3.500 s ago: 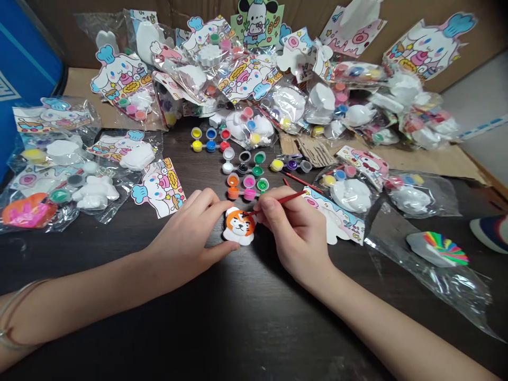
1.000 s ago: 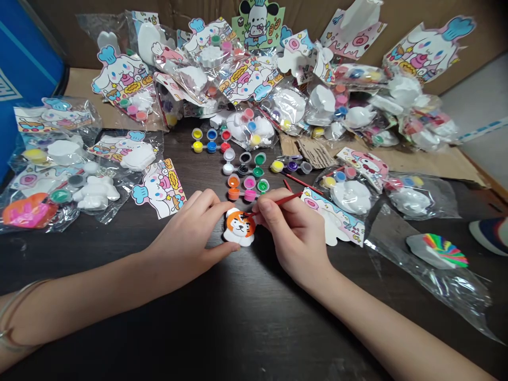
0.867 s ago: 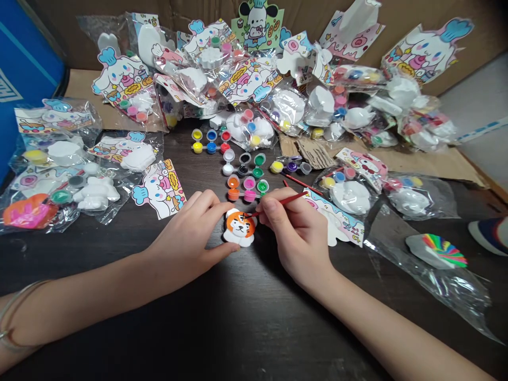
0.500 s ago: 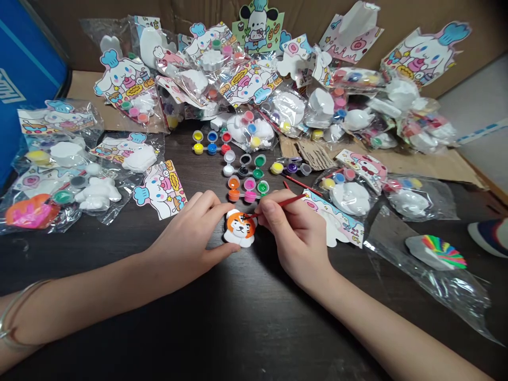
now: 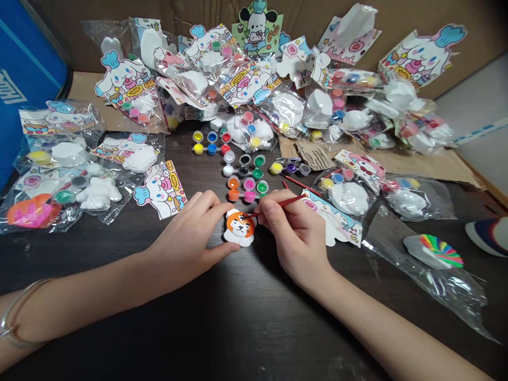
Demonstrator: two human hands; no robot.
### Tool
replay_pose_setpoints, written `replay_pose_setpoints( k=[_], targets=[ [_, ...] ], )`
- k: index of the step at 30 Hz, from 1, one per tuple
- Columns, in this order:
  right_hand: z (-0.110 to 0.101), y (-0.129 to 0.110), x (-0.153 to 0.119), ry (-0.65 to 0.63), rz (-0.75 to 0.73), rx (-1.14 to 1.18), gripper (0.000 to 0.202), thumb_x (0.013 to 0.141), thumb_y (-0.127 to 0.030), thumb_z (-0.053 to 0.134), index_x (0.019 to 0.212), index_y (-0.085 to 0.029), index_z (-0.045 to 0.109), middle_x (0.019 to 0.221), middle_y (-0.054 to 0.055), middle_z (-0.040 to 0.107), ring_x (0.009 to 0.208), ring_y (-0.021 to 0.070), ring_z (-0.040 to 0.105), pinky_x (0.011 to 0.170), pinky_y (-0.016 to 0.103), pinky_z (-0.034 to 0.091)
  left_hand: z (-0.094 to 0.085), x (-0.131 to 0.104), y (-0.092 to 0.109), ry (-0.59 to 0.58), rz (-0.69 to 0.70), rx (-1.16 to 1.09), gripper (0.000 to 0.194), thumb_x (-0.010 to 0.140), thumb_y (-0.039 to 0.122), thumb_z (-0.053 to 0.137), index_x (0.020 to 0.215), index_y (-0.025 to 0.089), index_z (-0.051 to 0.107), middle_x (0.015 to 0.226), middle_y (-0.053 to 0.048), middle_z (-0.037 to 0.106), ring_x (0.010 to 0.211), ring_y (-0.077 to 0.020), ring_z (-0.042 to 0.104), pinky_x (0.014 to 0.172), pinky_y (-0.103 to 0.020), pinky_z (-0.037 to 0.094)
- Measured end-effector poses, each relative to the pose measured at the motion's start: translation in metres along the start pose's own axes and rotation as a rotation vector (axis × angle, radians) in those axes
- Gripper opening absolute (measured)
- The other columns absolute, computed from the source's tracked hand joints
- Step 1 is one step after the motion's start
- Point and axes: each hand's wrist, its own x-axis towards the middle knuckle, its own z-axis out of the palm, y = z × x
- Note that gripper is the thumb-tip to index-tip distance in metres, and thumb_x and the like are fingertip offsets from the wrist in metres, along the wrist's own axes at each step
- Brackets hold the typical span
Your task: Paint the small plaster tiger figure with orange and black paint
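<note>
A small white plaster tiger figurine [image 5: 239,233] lies on the dark table, its face painted orange with black marks. My left hand [image 5: 194,227] grips its left side, index finger at the top and thumb at the lower edge. Between the thumb and fingers of my right hand [image 5: 296,227] is a thin red paintbrush [image 5: 291,201], its tip touching the figurine's forehead. Just beyond the figurine stand open paint pots: orange and pink ones [image 5: 249,191], and a row with white, black and green [image 5: 243,170]. Yellow, blue and red pots [image 5: 211,144] sit farther back.
Bagged plaster figures with paints [image 5: 246,90] are heaped along the back against cardboard. More bags lie at the left [image 5: 59,159]. Another red brush [image 5: 301,185] rests behind my right hand. A rainbow-painted piece [image 5: 434,250] lies on clear plastic at the right, near a white cup-like object [image 5: 490,236].
The view has shifted very slightly. Both hands, the figurine and the brush keep nearly the same positions, with the brush tip still at the forehead.
</note>
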Motion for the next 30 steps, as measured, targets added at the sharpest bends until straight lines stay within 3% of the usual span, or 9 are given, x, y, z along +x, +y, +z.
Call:
replay_pose_setpoints(
  k=[30],
  targets=[
    [0.0001, -0.0018, 0.0014, -0.029, -0.022, -0.008, 0.018, 0.090, -0.022, 0.053, 0.073, -0.020, 0.058, 0.062, -0.004, 0.057, 0.056, 0.0098, 0.050, 0.052, 0.022, 0.041, 0.0020, 0.0003, -0.0013, 0.036, 0.042, -0.009, 0.036, 0.078, 0.025, 0.072, 0.109, 0.011, 0.060, 0.091, -0.005, 0.051, 0.085, -0.0220, 0.049, 0.074, -0.034, 0.044]
  ],
)
